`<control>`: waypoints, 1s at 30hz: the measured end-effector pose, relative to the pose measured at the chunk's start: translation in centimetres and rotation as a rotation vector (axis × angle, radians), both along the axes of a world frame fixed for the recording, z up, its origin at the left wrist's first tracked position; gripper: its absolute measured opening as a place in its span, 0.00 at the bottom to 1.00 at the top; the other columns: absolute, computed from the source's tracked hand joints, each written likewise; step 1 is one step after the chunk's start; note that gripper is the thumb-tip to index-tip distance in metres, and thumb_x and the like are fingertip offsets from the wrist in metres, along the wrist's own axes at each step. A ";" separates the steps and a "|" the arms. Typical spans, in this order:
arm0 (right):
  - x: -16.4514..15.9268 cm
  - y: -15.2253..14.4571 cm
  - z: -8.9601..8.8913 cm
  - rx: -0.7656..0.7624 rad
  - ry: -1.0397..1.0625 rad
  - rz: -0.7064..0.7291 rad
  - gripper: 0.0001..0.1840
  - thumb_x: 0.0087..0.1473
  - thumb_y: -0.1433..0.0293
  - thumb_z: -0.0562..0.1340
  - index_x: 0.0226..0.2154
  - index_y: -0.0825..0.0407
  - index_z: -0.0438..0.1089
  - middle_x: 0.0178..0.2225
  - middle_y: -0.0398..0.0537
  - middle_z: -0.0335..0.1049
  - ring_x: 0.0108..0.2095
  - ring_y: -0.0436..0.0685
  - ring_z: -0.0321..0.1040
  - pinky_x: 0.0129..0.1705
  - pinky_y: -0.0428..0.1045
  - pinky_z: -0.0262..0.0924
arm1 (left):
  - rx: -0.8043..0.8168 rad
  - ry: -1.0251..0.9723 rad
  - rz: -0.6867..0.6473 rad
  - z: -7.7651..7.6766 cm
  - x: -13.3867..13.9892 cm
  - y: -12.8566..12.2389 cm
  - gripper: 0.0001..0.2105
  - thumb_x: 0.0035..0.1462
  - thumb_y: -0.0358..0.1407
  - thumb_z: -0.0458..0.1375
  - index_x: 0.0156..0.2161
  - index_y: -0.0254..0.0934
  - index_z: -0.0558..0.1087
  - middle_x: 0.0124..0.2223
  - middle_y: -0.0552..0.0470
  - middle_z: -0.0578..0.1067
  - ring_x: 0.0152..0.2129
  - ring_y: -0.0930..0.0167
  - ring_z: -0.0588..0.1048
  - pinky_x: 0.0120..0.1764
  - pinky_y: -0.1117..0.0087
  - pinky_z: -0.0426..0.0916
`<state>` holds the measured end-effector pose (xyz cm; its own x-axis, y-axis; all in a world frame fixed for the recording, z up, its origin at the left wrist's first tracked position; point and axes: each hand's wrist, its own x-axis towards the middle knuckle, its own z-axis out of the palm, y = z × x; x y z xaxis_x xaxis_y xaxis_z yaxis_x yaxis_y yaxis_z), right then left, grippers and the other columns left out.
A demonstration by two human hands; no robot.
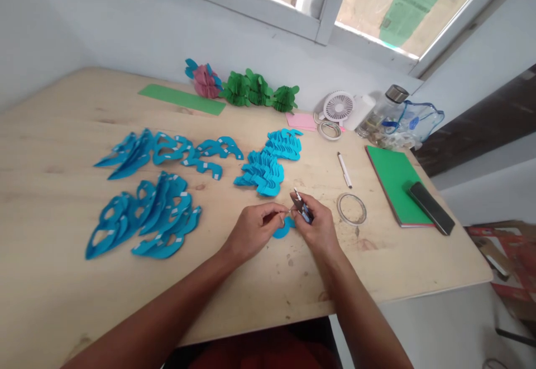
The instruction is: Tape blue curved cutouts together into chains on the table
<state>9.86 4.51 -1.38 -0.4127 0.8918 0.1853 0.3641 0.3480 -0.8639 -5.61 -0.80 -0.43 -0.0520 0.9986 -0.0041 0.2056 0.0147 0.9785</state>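
Observation:
My right hand (318, 225) is closed around a small dark-and-blue tool (307, 212) with a white bit near its upper end; its exact kind is too small to tell. Beside it, my left hand (257, 228) pinches something thin and tiny, its fingertips almost meeting the right hand's. Beneath both hands a cut blue paper shape (283, 230) lies on the table, partly covered. Just beyond them sit two stacks of wavy blue paper cutouts, a nearer stack (262, 173) and a farther stack (285, 144).
Folded blue cutouts with white patches (161, 212) spread over the left of the wooden table (234, 307). Right of my hands lie a tape roll (352, 209), a white pen (344, 170) and a green pad (396, 185) under a black case (431, 208). A fan (339, 106) and bottle (387, 106) stand behind.

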 end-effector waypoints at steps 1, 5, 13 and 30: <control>0.0 0.0 0.0 -0.003 0.002 -0.007 0.21 0.46 0.74 0.58 0.45 0.51 0.71 0.36 0.47 0.74 0.33 0.53 0.70 0.36 0.47 0.64 | -0.003 0.027 0.015 -0.1 0.0 0.0 0.10 0.54 0.36 0.53 0.34 0.36 0.76 0.26 0.53 0.76 0.23 0.72 0.71 0.29 0.73 0.65; 0.1 0.1 0.2 -0.017 -0.019 -0.050 0.20 0.47 0.72 0.59 0.46 0.52 0.70 0.36 0.47 0.74 0.32 0.53 0.69 0.35 0.47 0.63 | 0.033 0.250 0.097 -0.7 0.1 -0.1 0.12 0.54 0.34 0.53 0.42 0.38 0.74 0.27 0.55 0.76 0.23 0.71 0.71 0.31 0.71 0.65; -0.1 0.1 0.7 -0.051 0.008 -0.127 0.18 0.48 0.69 0.59 0.44 0.55 0.70 0.32 0.45 0.72 0.27 0.51 0.65 0.31 0.45 0.61 | 0.192 0.842 -0.049 -0.4 1.3 -0.2 0.04 0.52 0.31 0.56 0.34 0.36 0.73 0.36 0.45 0.74 0.39 0.58 0.69 0.39 0.59 0.61; -0.1 0.0 0.8 -0.062 0.106 -0.201 0.20 0.48 0.69 0.59 0.46 0.54 0.69 0.33 0.45 0.71 0.25 0.50 0.64 0.29 0.46 0.61 | 0.161 0.574 -0.034 -0.8 2.0 -0.2 0.07 0.50 0.25 0.53 0.26 0.37 0.69 0.27 0.54 0.74 0.32 0.67 0.68 0.39 0.63 0.56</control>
